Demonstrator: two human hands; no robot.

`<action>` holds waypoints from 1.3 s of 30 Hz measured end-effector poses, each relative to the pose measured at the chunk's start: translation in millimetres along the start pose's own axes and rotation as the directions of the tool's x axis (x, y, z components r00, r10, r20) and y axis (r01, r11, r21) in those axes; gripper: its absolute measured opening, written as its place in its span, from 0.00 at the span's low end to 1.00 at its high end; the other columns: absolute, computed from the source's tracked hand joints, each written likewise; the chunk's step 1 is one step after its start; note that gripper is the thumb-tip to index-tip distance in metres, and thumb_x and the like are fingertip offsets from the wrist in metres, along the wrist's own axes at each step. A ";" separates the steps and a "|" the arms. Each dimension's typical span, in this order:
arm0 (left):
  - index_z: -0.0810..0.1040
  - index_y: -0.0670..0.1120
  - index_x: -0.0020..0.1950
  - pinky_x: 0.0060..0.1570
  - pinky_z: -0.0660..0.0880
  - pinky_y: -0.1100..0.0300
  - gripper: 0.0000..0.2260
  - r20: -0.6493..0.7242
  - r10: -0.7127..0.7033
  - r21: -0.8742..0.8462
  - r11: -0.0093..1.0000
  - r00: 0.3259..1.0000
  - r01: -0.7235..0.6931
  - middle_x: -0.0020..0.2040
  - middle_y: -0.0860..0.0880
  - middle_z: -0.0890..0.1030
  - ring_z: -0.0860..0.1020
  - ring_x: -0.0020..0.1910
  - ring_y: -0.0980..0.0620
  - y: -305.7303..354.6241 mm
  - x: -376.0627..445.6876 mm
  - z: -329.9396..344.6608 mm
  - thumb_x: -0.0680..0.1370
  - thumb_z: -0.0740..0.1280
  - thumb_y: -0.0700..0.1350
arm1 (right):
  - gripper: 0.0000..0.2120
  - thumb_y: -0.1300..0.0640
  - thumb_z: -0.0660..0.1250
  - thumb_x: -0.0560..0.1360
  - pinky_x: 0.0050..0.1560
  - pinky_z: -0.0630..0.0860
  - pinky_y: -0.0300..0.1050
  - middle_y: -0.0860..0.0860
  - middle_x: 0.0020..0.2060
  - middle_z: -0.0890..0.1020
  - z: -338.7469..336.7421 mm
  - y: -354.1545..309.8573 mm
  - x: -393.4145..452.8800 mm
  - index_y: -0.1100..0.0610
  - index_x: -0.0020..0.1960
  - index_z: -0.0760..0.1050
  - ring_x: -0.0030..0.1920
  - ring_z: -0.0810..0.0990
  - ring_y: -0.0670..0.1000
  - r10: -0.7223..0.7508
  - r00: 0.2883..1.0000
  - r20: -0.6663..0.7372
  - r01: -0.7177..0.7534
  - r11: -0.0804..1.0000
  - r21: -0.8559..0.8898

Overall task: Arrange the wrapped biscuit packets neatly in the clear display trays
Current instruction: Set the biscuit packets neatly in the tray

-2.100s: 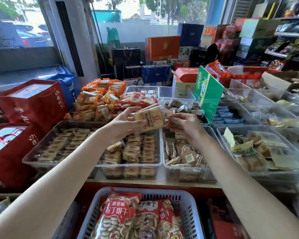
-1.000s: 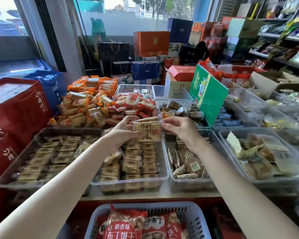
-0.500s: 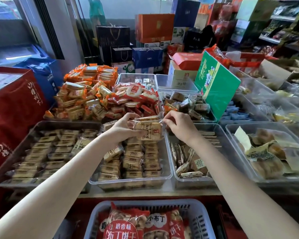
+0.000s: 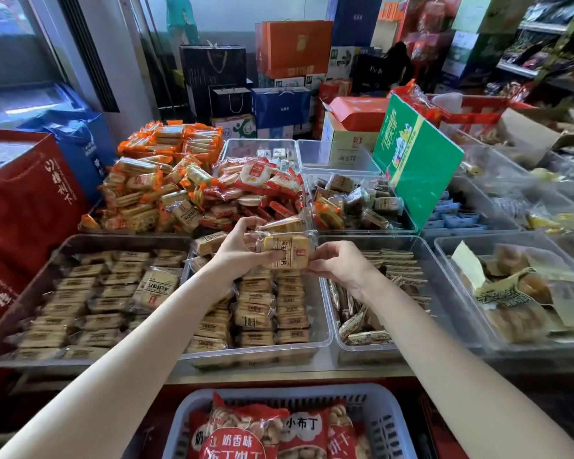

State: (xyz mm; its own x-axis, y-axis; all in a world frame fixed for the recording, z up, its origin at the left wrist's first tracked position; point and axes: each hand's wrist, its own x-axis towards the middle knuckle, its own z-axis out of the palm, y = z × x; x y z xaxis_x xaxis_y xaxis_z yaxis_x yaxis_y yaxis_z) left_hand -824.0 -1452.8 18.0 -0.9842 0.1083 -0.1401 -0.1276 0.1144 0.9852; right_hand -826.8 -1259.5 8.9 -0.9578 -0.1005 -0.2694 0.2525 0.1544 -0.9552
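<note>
A small stack of clear-wrapped tan biscuit packets (image 4: 287, 248) hangs over the far end of the middle clear tray (image 4: 325, 326). My left hand (image 4: 242, 248) grips the stack's left side, thumb underneath. My right hand (image 4: 338, 263) pinches the wrapper at its right edge. Rows of matching packets (image 4: 262, 313) fill that tray below. The dark tray (image 4: 20, 313) to the left holds more of the same packets (image 4: 90, 303) in rows, with one packet (image 4: 154, 289) lying askew on top.
A clear tray (image 4: 441, 283) of flat brown packets stands to the right, another (image 4: 451, 253) with yellow-wrapped pastries beyond it. Orange and red snack packs (image 4: 186, 187) are heaped behind. A green box (image 4: 418, 167) leans at back right. A grey basket (image 4: 388, 412) of biscuit bags sits below the counter.
Both hands have carried the stack of packets down toward the far end of the middle tray, turning it flatter. The camera has tilted down and moved closer.
</note>
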 end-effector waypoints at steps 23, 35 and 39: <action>0.68 0.48 0.60 0.32 0.78 0.63 0.24 -0.027 -0.033 -0.053 0.998 0.999 0.031 0.50 0.45 0.79 0.80 0.41 0.51 -20.7 -1.6 -18.4 0.69 0.73 0.35 | 0.07 0.64 0.72 0.71 0.60 0.76 0.55 0.56 0.48 0.83 14.0 6.4 14.7 0.53 0.43 0.80 0.53 0.81 0.56 -0.042 0.999 0.030 0.046 0.988 -0.148; 0.68 0.49 0.56 0.33 0.78 0.64 0.23 0.000 0.125 -0.032 0.992 0.992 -0.125 0.55 0.48 0.75 0.81 0.38 0.58 -16.0 -2.7 -9.6 0.69 0.73 0.33 | 0.07 0.71 0.69 0.71 0.54 0.80 0.51 0.57 0.41 0.81 10.0 -0.2 7.6 0.60 0.40 0.77 0.44 0.82 0.57 -0.046 0.996 -0.083 0.053 0.995 0.087; 0.67 0.49 0.58 0.36 0.78 0.66 0.23 -0.049 0.090 -0.045 0.995 0.995 -0.092 0.54 0.48 0.76 0.80 0.45 0.54 -19.1 -0.8 -7.6 0.69 0.73 0.36 | 0.06 0.63 0.71 0.72 0.52 0.78 0.46 0.52 0.41 0.83 11.0 0.6 9.2 0.53 0.40 0.78 0.47 0.81 0.52 -0.222 0.951 -0.213 0.170 0.956 -0.239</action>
State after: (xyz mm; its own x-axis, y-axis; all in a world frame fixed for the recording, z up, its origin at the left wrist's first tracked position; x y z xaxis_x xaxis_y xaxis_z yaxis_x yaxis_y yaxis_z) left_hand -821.7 -1462.6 0.1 -0.9965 0.0692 -0.0462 -0.0422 0.0594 0.9973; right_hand -833.9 -1271.2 4.5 -0.9967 0.0795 -0.0179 0.0458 0.3651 -0.9298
